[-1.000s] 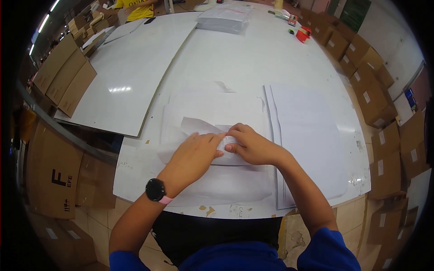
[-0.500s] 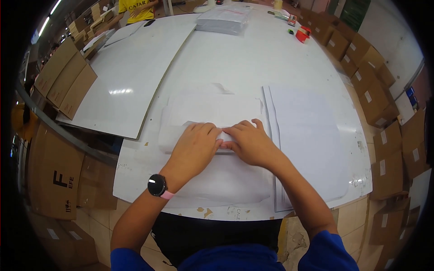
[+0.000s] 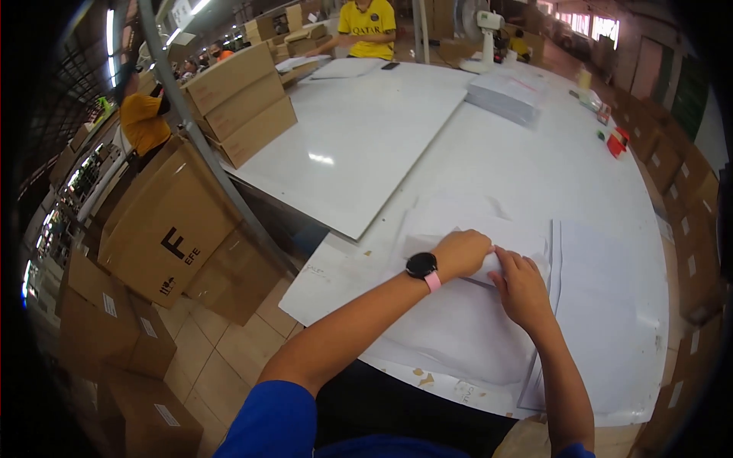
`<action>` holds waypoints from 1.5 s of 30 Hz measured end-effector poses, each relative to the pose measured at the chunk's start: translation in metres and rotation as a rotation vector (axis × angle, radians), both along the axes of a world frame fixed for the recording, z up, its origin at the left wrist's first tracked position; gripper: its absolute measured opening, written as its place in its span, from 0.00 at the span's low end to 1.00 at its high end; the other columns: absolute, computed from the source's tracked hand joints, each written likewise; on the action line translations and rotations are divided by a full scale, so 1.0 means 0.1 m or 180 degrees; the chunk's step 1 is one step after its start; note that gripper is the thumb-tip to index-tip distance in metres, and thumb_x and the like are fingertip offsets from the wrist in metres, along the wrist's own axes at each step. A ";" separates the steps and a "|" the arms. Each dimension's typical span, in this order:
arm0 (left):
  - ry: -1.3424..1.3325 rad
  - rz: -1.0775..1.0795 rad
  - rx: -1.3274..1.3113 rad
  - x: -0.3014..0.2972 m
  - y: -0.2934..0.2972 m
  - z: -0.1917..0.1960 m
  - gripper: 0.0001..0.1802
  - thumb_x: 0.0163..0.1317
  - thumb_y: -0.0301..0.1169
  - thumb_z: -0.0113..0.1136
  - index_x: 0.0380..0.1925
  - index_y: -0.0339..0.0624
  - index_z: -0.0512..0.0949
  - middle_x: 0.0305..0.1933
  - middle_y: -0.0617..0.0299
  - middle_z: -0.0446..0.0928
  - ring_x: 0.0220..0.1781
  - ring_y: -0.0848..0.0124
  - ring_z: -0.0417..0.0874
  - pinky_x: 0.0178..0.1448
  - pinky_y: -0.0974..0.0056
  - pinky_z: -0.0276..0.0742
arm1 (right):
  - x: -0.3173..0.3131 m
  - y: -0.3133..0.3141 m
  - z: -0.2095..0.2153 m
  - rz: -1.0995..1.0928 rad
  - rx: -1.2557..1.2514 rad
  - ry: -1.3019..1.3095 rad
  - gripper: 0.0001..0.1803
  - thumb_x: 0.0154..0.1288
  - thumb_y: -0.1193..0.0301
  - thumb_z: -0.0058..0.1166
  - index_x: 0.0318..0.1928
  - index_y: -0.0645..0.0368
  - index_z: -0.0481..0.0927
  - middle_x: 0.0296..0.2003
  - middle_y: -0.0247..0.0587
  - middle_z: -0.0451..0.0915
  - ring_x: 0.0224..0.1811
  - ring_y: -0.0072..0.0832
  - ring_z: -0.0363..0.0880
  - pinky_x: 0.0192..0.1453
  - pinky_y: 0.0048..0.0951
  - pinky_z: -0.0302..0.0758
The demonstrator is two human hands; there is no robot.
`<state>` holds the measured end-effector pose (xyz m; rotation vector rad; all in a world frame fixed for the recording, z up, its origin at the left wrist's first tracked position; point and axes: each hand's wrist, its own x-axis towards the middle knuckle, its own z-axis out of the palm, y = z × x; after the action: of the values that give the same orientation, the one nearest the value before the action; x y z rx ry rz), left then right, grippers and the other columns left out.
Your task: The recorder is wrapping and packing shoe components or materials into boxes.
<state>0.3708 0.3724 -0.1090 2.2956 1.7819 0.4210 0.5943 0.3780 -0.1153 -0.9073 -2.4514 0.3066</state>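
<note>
A folded white sheet [image 3: 473,229] lies on the white table [image 3: 550,168] in front of me. My left hand [image 3: 462,252], with a black watch on a pink strap at the wrist, is curled over the sheet's folded edge. My right hand [image 3: 523,288] lies just to its right, fingertips touching the same fold and almost meeting the left hand. Both hands press the sheet onto a larger white sheet [image 3: 450,343] spread beneath it.
A stack of white sheets [image 3: 611,305] lies to the right. A big white board [image 3: 359,137] covers the table's left side. Wrapped packs [image 3: 508,95] and a red object [image 3: 617,141] sit farther back. Cardboard boxes [image 3: 172,229] stand at left. A person in yellow [image 3: 368,23] works at the far end.
My hands have drawn together on the fold, and the raised flap now lies flat. The view has swung left, showing more boxes and floor.
</note>
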 end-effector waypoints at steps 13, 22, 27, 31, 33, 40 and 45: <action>0.0160 0.0146 0.0589 0.07 0.12 -0.26 0.12 0.81 0.30 0.64 0.58 0.43 0.90 0.57 0.53 0.89 0.63 0.53 0.89 0.75 0.41 0.79 | -0.17 0.25 -0.04 0.0011 0.0638 -0.0139 0.35 0.77 0.64 0.72 0.79 0.63 0.78 0.71 0.54 0.83 0.76 0.56 0.79 0.87 0.68 0.67; -0.1861 0.0453 0.1160 0.30 -0.58 0.15 0.20 0.84 0.31 0.67 0.70 0.38 0.82 0.68 0.46 0.86 0.71 0.49 0.89 0.84 0.45 0.78 | -0.16 0.51 -0.21 -0.0254 -0.0040 -0.0479 0.47 0.61 0.62 0.82 0.78 0.67 0.78 0.63 0.57 0.89 0.68 0.55 0.87 0.91 0.58 0.65; -0.3913 0.1547 -0.0044 0.28 -1.12 -0.19 0.34 0.90 0.47 0.65 0.79 0.32 0.71 0.74 0.47 0.82 0.74 0.60 0.87 0.79 0.55 0.81 | -0.26 -0.05 0.43 -0.0396 -0.1516 0.0652 0.37 0.67 0.65 0.79 0.72 0.69 0.83 0.61 0.59 0.92 0.64 0.43 0.93 0.76 0.42 0.82; -0.4851 0.0590 -0.0508 0.21 -1.37 0.05 0.46 0.89 0.54 0.66 0.87 0.31 0.60 0.79 0.47 0.77 0.79 0.61 0.80 0.83 0.56 0.77 | -0.21 -0.61 0.65 0.0239 -0.2473 0.0675 0.33 0.74 0.67 0.74 0.74 0.68 0.82 0.59 0.51 0.93 0.62 0.32 0.91 0.70 0.36 0.85; -0.5016 0.0362 -0.1015 0.14 -1.49 0.22 0.49 0.86 0.53 0.69 0.89 0.31 0.59 0.87 0.48 0.72 0.86 0.58 0.75 0.89 0.53 0.72 | -0.24 -0.81 0.63 0.0466 -0.3246 0.1582 0.31 0.79 0.66 0.72 0.75 0.68 0.81 0.57 0.42 0.92 0.58 0.29 0.89 0.68 0.36 0.85; -0.5752 -0.0471 -0.1516 0.00 -1.72 0.24 0.53 0.82 0.56 0.72 0.90 0.32 0.59 0.89 0.43 0.72 0.86 0.54 0.78 0.86 0.47 0.80 | 0.06 -0.98 0.43 0.0804 -0.4407 0.0861 0.31 0.91 0.54 0.62 0.76 0.68 0.81 0.58 0.42 0.91 0.57 0.30 0.88 0.67 0.38 0.85; -0.5942 0.0053 -0.1626 0.07 -1.77 0.19 0.48 0.85 0.53 0.69 0.88 0.33 0.61 0.84 0.43 0.78 0.81 0.52 0.83 0.83 0.45 0.85 | 0.20 -0.98 0.59 0.0400 -0.3161 -0.0032 0.28 0.89 0.55 0.63 0.74 0.63 0.85 0.59 0.49 0.93 0.61 0.41 0.91 0.72 0.40 0.83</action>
<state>0.3777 0.1949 -0.0905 0.6696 0.6613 1.2629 0.6143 0.2796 -0.0567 -1.0922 -2.3080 1.6482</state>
